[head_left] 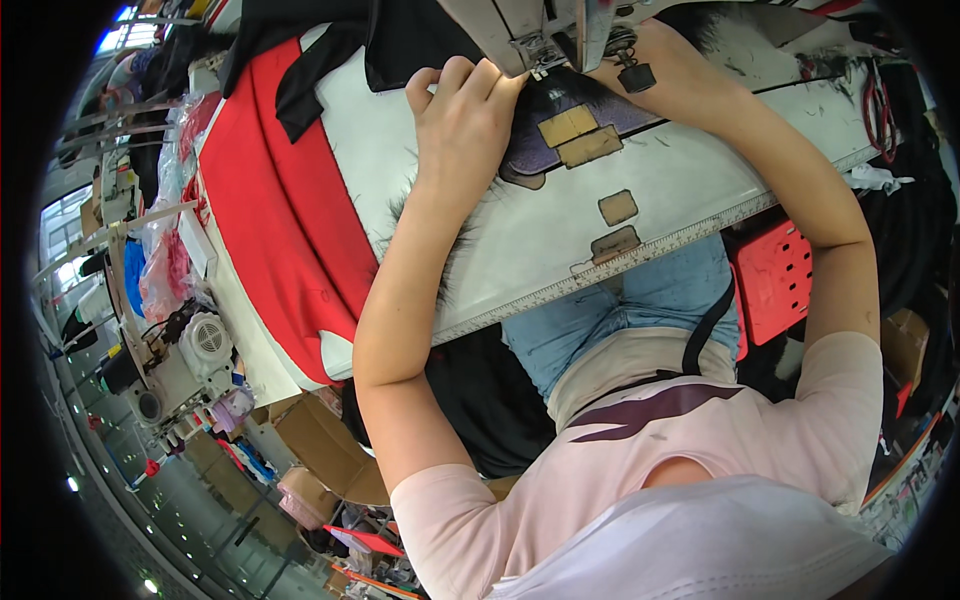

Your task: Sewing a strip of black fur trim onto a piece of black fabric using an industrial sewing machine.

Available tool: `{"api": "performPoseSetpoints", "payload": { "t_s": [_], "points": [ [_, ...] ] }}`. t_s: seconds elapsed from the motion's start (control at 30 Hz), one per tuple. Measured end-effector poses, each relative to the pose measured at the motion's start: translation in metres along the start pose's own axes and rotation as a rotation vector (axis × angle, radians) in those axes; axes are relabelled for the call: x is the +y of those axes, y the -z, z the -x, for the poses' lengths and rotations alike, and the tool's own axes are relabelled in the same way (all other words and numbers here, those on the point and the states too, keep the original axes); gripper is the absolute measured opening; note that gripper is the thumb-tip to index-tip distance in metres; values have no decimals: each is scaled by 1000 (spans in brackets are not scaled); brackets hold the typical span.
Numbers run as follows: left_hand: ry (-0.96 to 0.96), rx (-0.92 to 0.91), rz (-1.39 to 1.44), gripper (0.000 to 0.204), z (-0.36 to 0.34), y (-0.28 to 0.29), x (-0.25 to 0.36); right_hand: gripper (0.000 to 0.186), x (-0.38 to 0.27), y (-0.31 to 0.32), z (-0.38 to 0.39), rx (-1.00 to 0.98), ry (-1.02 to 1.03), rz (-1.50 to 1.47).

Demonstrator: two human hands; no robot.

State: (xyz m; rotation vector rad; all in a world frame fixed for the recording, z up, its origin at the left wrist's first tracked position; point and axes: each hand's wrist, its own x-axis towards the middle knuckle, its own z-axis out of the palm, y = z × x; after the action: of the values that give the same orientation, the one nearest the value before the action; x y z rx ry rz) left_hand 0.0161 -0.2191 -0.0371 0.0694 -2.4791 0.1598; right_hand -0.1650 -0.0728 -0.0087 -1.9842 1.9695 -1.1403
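At the top centre, a sewing machine head (490, 25) stands over the table, its presser foot (540, 72) low on dark cloth. My left hand (465, 125) is just left of the foot, fingers bent and closed on the edge of a black fabric piece (405, 50). On the other side my right hand (665, 80) lies close to the machine, its fingertips hidden behind the machine parts and a dark knob (635, 77). Below the foot is a worn purple plate (545, 150) with yellowish tape patches (567, 127).
Red fabric (285, 200) drapes over the table's left side, a black strip (300, 95) across it. A ruler strip (640, 243) edges the white tabletop (520, 260) near my lap. Dark fur tufts (455, 255) lie by my left forearm. A red plastic stool (775, 285) stands at right.
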Motion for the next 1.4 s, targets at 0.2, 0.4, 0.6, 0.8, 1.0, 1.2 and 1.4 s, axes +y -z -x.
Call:
{"api": "performPoseSetpoints", "payload": {
  "t_s": [0.2, 0.4, 0.6, 0.8, 1.0, 1.2, 1.4],
  "points": [
    [56, -49, -31, 10, -1, 4, 1, 15, 34, -6, 14, -212, 361, 457],
    [79, -85, 22, 12, -1, 10, -2, 13, 28, -5, 9, -89, 475, 449],
    [63, -17, 1, 12, -2, 2, 1, 9, 50, -11, 24, -217, 381, 508],
    [33, 13, -45, 11, 0, 2, 3, 9, 28, -7, 11, -136, 369, 401],
    [-4, -4, -29, 9, 0, 1, 3, 11, 43, -11, 15, -188, 371, 397],
    [-13, 9, -51, 10, 0, -1, 3, 12, 43, -11, 15, -225, 341, 413],
    [-27, 45, -60, 6, -2, -4, 3, 11, 19, -10, -3, 191, 444, 113]
  ]
}}
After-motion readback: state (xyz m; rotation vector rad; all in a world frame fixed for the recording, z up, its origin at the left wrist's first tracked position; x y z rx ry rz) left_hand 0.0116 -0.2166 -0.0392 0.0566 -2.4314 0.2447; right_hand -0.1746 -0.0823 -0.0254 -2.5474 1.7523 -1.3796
